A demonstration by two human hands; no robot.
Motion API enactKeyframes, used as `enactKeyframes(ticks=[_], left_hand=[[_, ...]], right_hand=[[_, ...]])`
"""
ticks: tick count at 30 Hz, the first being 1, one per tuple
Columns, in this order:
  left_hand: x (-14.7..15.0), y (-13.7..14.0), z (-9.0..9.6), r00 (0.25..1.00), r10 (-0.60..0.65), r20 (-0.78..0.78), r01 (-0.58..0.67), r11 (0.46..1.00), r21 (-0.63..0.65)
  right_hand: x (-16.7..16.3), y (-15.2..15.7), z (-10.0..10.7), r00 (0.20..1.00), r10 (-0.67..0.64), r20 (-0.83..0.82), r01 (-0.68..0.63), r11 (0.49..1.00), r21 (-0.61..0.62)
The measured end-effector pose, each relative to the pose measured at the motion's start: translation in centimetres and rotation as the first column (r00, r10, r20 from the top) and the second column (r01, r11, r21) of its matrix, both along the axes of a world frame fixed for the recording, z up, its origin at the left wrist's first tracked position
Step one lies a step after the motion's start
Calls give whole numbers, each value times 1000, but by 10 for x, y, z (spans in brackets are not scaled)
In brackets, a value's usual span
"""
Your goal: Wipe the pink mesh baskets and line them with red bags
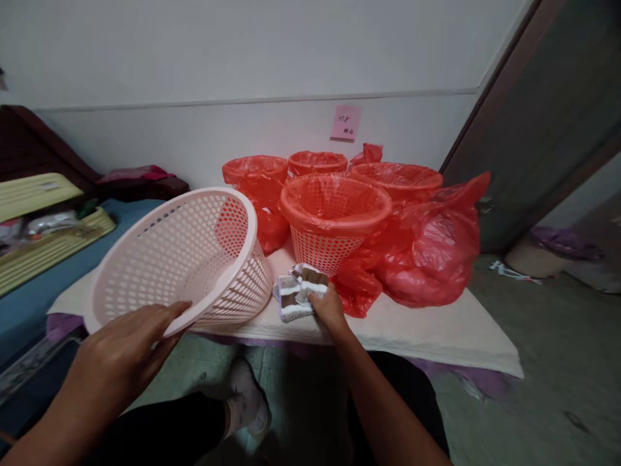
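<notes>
My left hand grips the near rim of a large pale pink plastic basket with perforated walls. The basket is tilted, its mouth facing me, and I see nothing inside it. Folded in my right hand is a striped cloth in brown, white and grey, held just to the right of the basket. Behind the cloth stands a smaller pink basket lined with a red plastic bag.
More baskets lined with red bags stand along the wall. A bulging red bag sits at right on the white-covered table. A pink note is stuck to the wall. Yellow slatted plastic pieces lie at left.
</notes>
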State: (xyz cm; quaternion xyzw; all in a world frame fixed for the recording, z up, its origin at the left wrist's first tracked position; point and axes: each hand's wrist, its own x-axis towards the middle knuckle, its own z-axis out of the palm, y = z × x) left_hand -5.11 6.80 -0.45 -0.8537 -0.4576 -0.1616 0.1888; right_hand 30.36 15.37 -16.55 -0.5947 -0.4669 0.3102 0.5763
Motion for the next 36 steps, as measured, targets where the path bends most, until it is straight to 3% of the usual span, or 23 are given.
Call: enactKeyframes(ticks=[2,4,7,10,14,18,21,36], left_hand=[[18,12,9,999,-15,-43,16,999,37],[36,22,16,996,-26,-84,33,997,77],[60,36,19,990,-76,-117,90,988,123],[75,48,19,985,-128,-116,147,975,169],[83,61,23,985,-160,-69,169,971,166],[85,65,28,984,-174,-47,179,972,155],[87,66,28,986,-161,-36,165,974,155],[84,82,23,973,-223,-57,230,947,222]], right_hand=[[2,-11,9,986,-100,133,98,995,19],[2,-21,16,935,-127,332,114,992,59],[-2,-29,14,764,-31,645,37,999,4],[-7,-27,1,673,81,736,5,994,-114],[-13,-21,-21,652,53,757,38,994,-103],[-15,-21,-46,711,-138,689,88,990,108],[-14,-23,-59,749,-197,633,86,976,202],[-16,-22,-46,836,-200,512,118,975,188]])
